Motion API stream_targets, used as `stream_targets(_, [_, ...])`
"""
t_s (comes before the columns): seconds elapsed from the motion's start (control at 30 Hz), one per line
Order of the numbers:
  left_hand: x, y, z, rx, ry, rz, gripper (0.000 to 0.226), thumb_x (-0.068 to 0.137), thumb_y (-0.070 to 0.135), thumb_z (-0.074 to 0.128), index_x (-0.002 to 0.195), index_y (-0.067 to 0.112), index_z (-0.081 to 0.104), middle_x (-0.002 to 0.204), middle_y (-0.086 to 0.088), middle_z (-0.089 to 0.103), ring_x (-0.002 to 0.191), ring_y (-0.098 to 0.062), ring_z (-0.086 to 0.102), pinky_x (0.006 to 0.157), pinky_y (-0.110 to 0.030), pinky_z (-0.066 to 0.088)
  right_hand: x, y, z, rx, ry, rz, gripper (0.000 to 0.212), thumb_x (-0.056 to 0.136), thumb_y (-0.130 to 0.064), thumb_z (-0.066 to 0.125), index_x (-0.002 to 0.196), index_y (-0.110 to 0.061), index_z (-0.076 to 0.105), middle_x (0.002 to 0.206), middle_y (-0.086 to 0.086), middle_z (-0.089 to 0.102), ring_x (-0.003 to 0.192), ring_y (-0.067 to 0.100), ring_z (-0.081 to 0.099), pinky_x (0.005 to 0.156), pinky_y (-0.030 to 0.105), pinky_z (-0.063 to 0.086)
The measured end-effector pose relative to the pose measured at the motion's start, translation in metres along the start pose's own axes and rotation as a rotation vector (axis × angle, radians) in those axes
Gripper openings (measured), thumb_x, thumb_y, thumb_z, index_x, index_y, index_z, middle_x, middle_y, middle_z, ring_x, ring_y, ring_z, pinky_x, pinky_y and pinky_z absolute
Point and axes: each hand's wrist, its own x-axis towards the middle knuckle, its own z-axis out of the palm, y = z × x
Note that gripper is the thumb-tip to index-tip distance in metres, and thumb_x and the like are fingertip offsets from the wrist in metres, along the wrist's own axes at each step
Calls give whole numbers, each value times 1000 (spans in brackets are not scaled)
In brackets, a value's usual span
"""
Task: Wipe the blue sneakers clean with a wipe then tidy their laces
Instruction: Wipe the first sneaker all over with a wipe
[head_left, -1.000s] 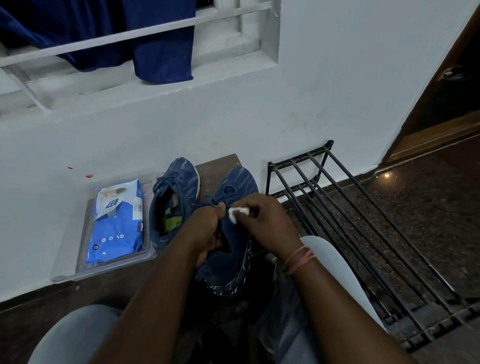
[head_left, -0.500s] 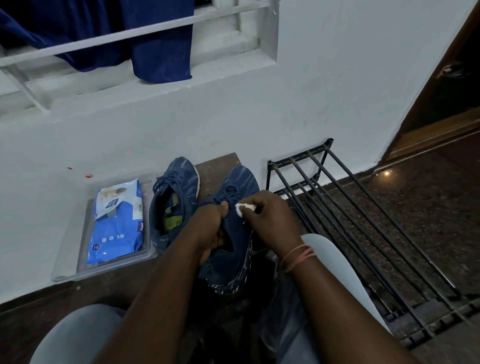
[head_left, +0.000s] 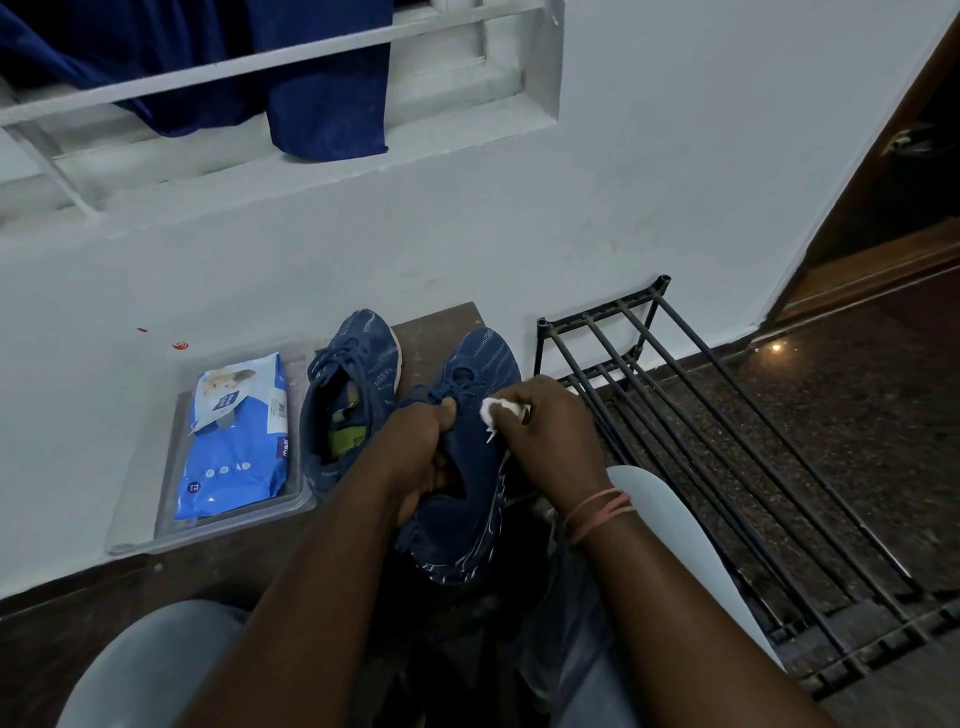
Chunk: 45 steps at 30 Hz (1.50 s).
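Head view. Left hand (head_left: 423, 441) grips the near sneaker (head_left: 470, 467) at its collar, thumb up by the laces (head_left: 457, 387). Shoe's long axis runs away from the person, toe toward the wall, heel over the worktop's (head_left: 431, 330) front edge. Right hand (head_left: 550, 431) pinches a balled white wipe (head_left: 491, 410), pressed to the shoe's right flank beside the laces. Judged: wiping stage; stroke runs along that axis, right hand nearer. Second sneaker (head_left: 358, 379) stands just left, beside a wipe pack (head_left: 234, 441) in a clear tray (head_left: 218, 535).
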Motion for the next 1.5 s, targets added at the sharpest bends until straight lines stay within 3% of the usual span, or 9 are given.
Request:
stream_targets(0.17, [0, 2, 3, -3, 17, -16, 36, 110, 26, 45, 123, -1, 63, 115, -25, 72, 111, -42, 68, 91, -52, 59, -6, -7, -12, 222, -266, -59, 2, 85, -22, 79, 85, -24, 81, 83, -11, 70, 75, 0, 63, 68, 16, 48])
stream_targets(0.33, [2, 1, 9, 26, 26, 0, 35, 109, 26, 46, 125, 1, 64, 113, -24, 73, 107, -40, 70, 88, -49, 60, 3, 10, -4, 90, 43, 150, 7, 85, -23, 73, 85, -23, 80, 84, -12, 74, 78, -2, 67, 75, 27, 58])
stream_targets(0.47, [4, 3, 8, 86, 57, -8, 41, 109, 27, 46, 132, -5, 58, 112, -36, 66, 107, -38, 67, 99, -60, 53, -4, 0, -11, 254, -257, 64, 3, 84, -20, 79, 81, -21, 80, 80, -10, 75, 73, -3, 67, 66, 15, 51])
stream_targets(0.63, [2, 2, 12, 48, 47, -30, 36, 109, 26, 46, 130, 2, 61, 117, -23, 72, 112, -41, 68, 97, -56, 56, 3, 16, -1, 78, 9, 193, 7, 83, -26, 75, 82, -21, 79, 78, -10, 74, 73, 2, 67, 71, 28, 57])
stream_targets(0.8, [-4, 16, 18, 127, 64, -53, 40, 106, 35, 52, 131, 4, 60, 112, -18, 73, 105, -36, 71, 95, -54, 58, 4, 21, -4, 354, 116, 360, 9, 82, -27, 78, 76, -20, 77, 76, -10, 75, 75, 6, 71, 71, 25, 56])
stream_targets(0.93, [-27, 35, 15, 848, 422, 316, 48, 98, 56, 49, 86, 14, 68, 81, -8, 73, 76, -29, 72, 76, -41, 60, 7, 24, -7, 438, 177, 430, 5, 83, -24, 78, 79, -20, 77, 77, -11, 76, 78, 5, 71, 73, 25, 56])
stream_targets(1.03, [-25, 51, 28, 940, 600, 558, 39, 98, 49, 51, 93, 15, 68, 88, -4, 70, 84, -27, 66, 72, -34, 48, 6, 20, -6, 478, 177, 448, 5, 82, -18, 76, 78, -21, 76, 78, -9, 76, 79, 6, 71, 70, 22, 53])
stream_targets(1.23, [34, 27, 34, 1023, 299, 250, 78, 72, 68, 74, 128, 17, 56, 124, -6, 64, 105, -28, 64, 79, -34, 46, 10, 18, -8, 394, 123, 370, 15, 84, -9, 73, 81, -23, 77, 80, -10, 74, 77, -1, 68, 70, 15, 52])
stream_targets(1.5, [48, 12, 19, 1048, 383, 363, 44, 88, 42, 67, 122, 16, 59, 113, -9, 68, 90, -28, 61, 75, -31, 39, 28, 11, -1, 122, -17, 199, 16, 88, -19, 73, 102, -17, 81, 104, -4, 74, 88, 4, 66, 77, 12, 45])
